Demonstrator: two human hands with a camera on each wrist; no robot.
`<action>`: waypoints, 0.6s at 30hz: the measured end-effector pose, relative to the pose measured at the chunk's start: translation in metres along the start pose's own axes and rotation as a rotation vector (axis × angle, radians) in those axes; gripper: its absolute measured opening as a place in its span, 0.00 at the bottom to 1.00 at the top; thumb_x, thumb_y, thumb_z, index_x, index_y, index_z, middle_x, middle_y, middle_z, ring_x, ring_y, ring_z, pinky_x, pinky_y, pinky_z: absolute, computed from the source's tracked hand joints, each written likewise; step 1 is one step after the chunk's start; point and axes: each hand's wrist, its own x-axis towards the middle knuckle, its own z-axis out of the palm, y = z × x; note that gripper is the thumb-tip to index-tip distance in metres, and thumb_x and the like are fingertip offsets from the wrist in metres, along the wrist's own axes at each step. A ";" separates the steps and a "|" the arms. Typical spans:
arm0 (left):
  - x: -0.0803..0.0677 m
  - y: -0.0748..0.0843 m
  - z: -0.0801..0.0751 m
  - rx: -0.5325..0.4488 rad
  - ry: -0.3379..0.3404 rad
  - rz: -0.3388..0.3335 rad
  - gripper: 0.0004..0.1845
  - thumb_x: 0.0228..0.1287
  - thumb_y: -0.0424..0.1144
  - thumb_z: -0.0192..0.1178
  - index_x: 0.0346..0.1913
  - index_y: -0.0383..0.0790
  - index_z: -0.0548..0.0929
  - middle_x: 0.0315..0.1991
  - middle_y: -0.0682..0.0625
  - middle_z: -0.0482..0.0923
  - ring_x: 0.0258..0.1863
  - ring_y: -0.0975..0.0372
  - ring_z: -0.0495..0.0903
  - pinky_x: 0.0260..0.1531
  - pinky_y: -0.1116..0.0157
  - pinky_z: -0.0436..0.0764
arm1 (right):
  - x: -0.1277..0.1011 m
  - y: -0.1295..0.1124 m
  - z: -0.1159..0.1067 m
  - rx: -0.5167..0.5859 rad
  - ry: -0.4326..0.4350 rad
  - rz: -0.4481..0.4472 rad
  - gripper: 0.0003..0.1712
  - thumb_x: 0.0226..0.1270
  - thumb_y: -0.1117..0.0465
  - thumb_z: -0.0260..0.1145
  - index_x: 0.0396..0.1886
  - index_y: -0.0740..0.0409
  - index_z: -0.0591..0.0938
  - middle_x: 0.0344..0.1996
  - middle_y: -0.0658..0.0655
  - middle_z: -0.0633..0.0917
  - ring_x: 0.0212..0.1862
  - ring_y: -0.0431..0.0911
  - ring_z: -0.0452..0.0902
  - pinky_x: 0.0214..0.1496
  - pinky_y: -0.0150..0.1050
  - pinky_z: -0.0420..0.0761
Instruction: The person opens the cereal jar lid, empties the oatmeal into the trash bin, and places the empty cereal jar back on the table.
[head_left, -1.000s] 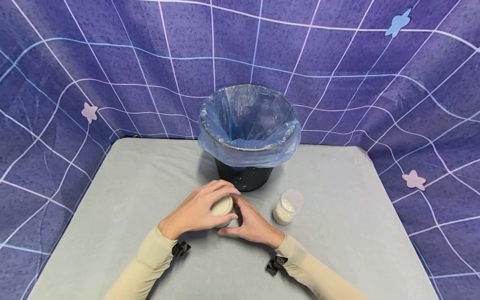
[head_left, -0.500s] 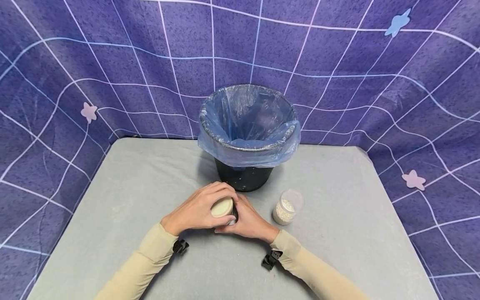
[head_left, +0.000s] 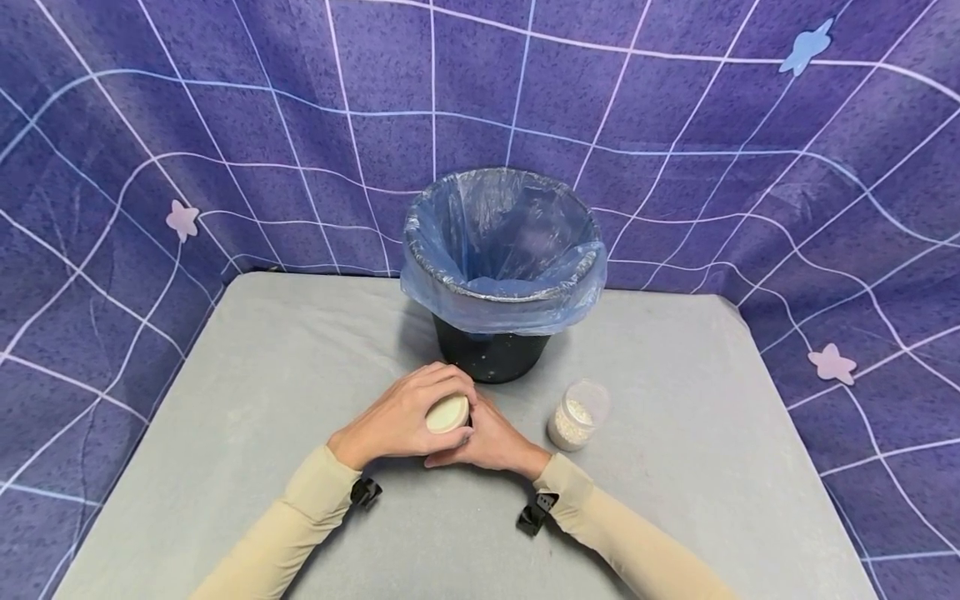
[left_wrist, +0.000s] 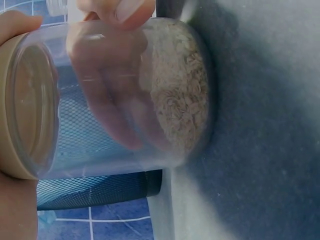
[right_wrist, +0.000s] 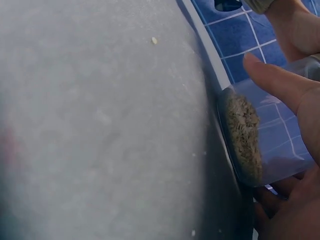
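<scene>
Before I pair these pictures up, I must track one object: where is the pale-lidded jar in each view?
Head: just below and left of centre, mostly its pale lid showing.
Left wrist: the jar spans left edge to past centre, sideways, lid leftmost.
Right wrist: at the right edge, around mid-height, flakes visible inside.
Shared landmark: the right hand, around the jar in all three.

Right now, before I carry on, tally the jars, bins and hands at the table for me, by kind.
Jars: 2 (lidded jar in the hands, second jar standing apart)
Bins: 1 (black bin)
Hands: 2 (left hand, right hand)
Total: 5
</scene>
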 end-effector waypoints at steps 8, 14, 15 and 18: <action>-0.002 0.001 -0.001 -0.004 0.027 -0.033 0.14 0.62 0.48 0.75 0.49 0.51 0.87 0.52 0.62 0.83 0.55 0.67 0.79 0.56 0.64 0.79 | 0.003 -0.001 -0.001 -0.028 0.014 0.028 0.62 0.42 0.50 0.93 0.76 0.54 0.70 0.63 0.49 0.82 0.62 0.42 0.79 0.67 0.40 0.79; -0.007 0.001 0.001 -0.034 0.079 -0.024 0.14 0.61 0.45 0.76 0.49 0.51 0.88 0.51 0.62 0.84 0.54 0.67 0.80 0.55 0.65 0.80 | 0.000 -0.001 0.000 -0.005 0.018 0.060 0.60 0.43 0.48 0.93 0.75 0.50 0.72 0.61 0.46 0.83 0.60 0.40 0.80 0.64 0.39 0.80; -0.008 0.001 0.001 -0.046 0.089 -0.024 0.14 0.61 0.44 0.76 0.49 0.51 0.88 0.51 0.62 0.84 0.55 0.67 0.80 0.55 0.65 0.80 | 0.000 -0.001 0.000 0.001 0.019 0.057 0.59 0.43 0.48 0.93 0.75 0.49 0.73 0.61 0.46 0.83 0.60 0.40 0.80 0.64 0.39 0.80; -0.011 0.001 0.001 -0.093 0.127 -0.026 0.16 0.58 0.41 0.77 0.49 0.50 0.88 0.51 0.60 0.85 0.55 0.65 0.80 0.56 0.65 0.79 | -0.001 -0.003 0.000 0.006 0.020 0.047 0.57 0.44 0.47 0.92 0.74 0.46 0.73 0.61 0.45 0.83 0.60 0.40 0.80 0.65 0.39 0.80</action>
